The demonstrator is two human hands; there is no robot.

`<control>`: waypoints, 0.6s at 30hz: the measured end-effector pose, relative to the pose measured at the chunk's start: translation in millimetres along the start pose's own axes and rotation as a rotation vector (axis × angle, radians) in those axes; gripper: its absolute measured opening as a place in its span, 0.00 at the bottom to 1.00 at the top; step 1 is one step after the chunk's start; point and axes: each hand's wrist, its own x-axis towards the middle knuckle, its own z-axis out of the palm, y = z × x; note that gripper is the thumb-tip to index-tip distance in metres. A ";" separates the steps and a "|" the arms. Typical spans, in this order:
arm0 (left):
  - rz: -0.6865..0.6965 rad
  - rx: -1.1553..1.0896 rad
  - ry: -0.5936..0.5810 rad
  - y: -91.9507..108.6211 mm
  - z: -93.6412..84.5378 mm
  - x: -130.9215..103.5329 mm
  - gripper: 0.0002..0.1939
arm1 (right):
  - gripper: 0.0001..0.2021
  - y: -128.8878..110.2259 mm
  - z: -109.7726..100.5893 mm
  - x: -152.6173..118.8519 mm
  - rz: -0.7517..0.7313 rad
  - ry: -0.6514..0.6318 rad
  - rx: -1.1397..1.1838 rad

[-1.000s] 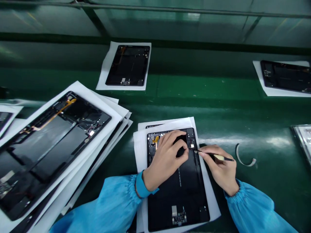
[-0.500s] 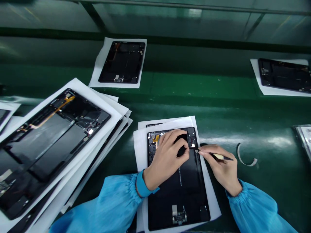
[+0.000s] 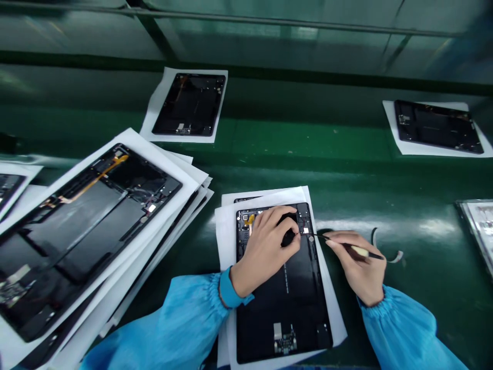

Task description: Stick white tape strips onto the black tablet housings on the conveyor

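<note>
An open black tablet housing (image 3: 285, 298) lies on white sheets in front of me, a small circuit board near its lower edge. My left hand (image 3: 265, 244) rests over its upper part, thumb and index finger pinched near a small white square; what they hold, if anything, is too small to make out. To the right of the housing, my right hand (image 3: 358, 262) grips a thin dark tool with a pale yellow section (image 3: 360, 251). The tool's fine tip reaches over the housing's upper right edge, close to my left fingertips.
A stack of housings on white sheets (image 3: 96, 205) fills the left side. Two more housings lie farther back, one at centre left (image 3: 190, 105) and one at right (image 3: 439, 126). A curled strip (image 3: 396, 257) lies beyond my right hand, and a clear-edged tray (image 3: 477, 226) is at the right edge.
My right hand has moved slightly right, away from the housing, with the tool still in it. My left hand has stayed in place on the housing. The view has shifted a little.
</note>
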 end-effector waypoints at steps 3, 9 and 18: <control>0.009 -0.037 -0.006 -0.5 -0.7 1.8 0.06 | 0.16 -4.8 -4.9 1.4 0.001 0.052 0.081; -0.032 -0.250 0.191 -3.1 -28.3 -17.1 0.10 | 0.13 -34.4 19.0 10.9 -0.092 -0.311 -0.387; -0.247 -0.420 0.054 3.8 -28.7 -103.6 0.06 | 0.03 -47.1 54.2 31.2 -0.195 -0.542 -0.619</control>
